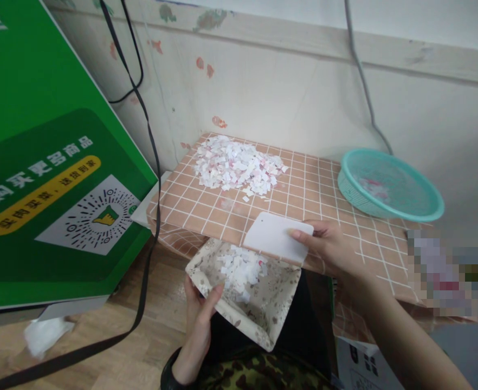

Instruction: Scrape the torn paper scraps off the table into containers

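Observation:
My right hand [322, 241] grips a flat white scraper card [277, 233], pressed between thumb and fingers, over the front edge of the table. Below that edge, my left hand [200, 309] is closed on the near left rim of a cream, floral-patterned box [259, 325]. Small white paper scraps [241, 271] lie inside the box, toward its far side. On the table's checked brown cloth [308, 184], a larger pile of paper scraps [234, 162] is spread near the wall. A few loose bits lie at the front of that pile.
A turquoise plastic basket [389, 187] with some pinkish-white bits inside stands at the table's right end. At left leans a big green printed board [39, 108], with a dark strap [152, 146] hanging in front. A white plastic bag [46, 333] lies on the wooden floor.

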Available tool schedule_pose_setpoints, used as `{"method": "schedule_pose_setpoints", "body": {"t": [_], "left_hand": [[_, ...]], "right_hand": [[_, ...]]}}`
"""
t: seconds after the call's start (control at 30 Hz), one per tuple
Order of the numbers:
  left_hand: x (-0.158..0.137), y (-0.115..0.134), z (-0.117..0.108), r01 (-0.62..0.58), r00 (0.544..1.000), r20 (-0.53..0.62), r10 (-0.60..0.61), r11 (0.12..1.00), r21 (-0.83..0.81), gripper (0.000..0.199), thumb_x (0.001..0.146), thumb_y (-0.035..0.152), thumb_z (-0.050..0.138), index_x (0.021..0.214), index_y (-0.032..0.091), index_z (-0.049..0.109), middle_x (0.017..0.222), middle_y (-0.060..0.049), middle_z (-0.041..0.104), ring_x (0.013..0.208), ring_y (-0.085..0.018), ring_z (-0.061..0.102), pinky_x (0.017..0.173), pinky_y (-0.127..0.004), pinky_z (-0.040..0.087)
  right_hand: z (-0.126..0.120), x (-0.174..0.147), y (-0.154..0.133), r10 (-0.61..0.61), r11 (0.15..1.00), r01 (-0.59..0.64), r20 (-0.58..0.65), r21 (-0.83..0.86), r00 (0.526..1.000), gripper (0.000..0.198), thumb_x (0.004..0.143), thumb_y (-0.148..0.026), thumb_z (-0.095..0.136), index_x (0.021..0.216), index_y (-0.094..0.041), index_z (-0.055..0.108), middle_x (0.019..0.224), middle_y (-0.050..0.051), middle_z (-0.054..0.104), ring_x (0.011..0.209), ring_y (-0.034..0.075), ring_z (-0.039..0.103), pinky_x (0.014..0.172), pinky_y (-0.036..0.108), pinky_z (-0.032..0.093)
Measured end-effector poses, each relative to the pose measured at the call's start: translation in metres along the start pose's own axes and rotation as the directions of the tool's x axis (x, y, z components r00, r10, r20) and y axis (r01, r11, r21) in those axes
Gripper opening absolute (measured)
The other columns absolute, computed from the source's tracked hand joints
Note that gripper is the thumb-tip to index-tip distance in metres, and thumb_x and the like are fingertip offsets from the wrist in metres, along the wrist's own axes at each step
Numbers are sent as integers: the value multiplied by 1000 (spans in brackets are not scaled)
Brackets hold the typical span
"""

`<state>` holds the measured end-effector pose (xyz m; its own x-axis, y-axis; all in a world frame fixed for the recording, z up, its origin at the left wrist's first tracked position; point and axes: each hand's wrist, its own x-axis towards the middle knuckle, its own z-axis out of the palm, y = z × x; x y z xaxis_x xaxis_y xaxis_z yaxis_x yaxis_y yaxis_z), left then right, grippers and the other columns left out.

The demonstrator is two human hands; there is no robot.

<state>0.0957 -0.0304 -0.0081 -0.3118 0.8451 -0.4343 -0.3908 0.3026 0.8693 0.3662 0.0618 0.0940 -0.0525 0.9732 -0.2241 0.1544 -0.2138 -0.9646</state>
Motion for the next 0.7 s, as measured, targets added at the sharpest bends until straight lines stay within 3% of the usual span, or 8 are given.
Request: {"method": "schedule_pose_setpoints", "body": {"t": [0.07, 0.13, 0.2, 0.27, 0.53, 0.7], "left_hand": [[0, 1, 0, 7, 1000, -2, -7, 1000, 1, 82, 69, 42, 80, 140, 33, 42, 136, -10, 57, 122, -35, 57, 86, -46, 56], [0, 1, 0, 6, 1000, -2, -6, 1000, 6, 84, 67, 42, 81, 141, 32, 42, 136, -10, 57, 120, -36, 58, 86, -46, 56], [1, 1, -1, 5, 1000, -10, -5, 1000, 16, 86, 67, 43, 81, 142, 31, 41, 135, -11, 57, 118, -36, 59, 85, -46, 57], [1, 1, -1, 8, 1000, -14, -8, 1000, 26, 87, 68, 43, 81, 143, 31, 40, 135, -11, 57, 117, -35, 60, 84, -46, 57], [2, 1, -1, 5, 1000, -12, -4, 1000, 24, 87, 68, 43, 81, 144, 33, 39, 134, -10, 57, 118, -35, 59, 83, -44, 57], [2, 3, -1, 15, 1000, -12, -14, 999, 28, 86, 68, 43, 81, 143, 32, 40, 136, -11, 56, 118, -35, 58, 78, -41, 58]], "right_hand": [[-11, 14, -4, -137, 990, 130, -184, -48, 973, 30, 71, -50, 81, 74, -21, 76, 73, 3, 71, 61, 17, 61, 56, 29, 49], [-24, 32, -7, -253, 967, 226, -326, -117, 911, 30, 70, -50, 81, 77, -21, 77, 74, 4, 72, 63, 18, 62, 59, 31, 51], [-35, 50, -9, -329, 944, 283, -388, -172, 861, 33, 69, -52, 81, 79, -21, 77, 75, 4, 72, 64, 19, 62, 58, 32, 51], [-42, 62, -9, -358, 931, 292, -399, -218, 844, 37, 69, -54, 80, 80, -19, 77, 74, 4, 71, 63, 19, 61, 55, 32, 50], [-43, 60, -7, -285, 944, 215, -295, -248, 912, 34, 69, -52, 81, 73, -19, 76, 68, 4, 70, 58, 17, 58, 50, 29, 44], [-46, 70, -1, -299, 947, 235, -334, -219, 894, 37, 69, -54, 80, 75, -18, 75, 69, 4, 69, 58, 17, 58, 51, 30, 46]]}}
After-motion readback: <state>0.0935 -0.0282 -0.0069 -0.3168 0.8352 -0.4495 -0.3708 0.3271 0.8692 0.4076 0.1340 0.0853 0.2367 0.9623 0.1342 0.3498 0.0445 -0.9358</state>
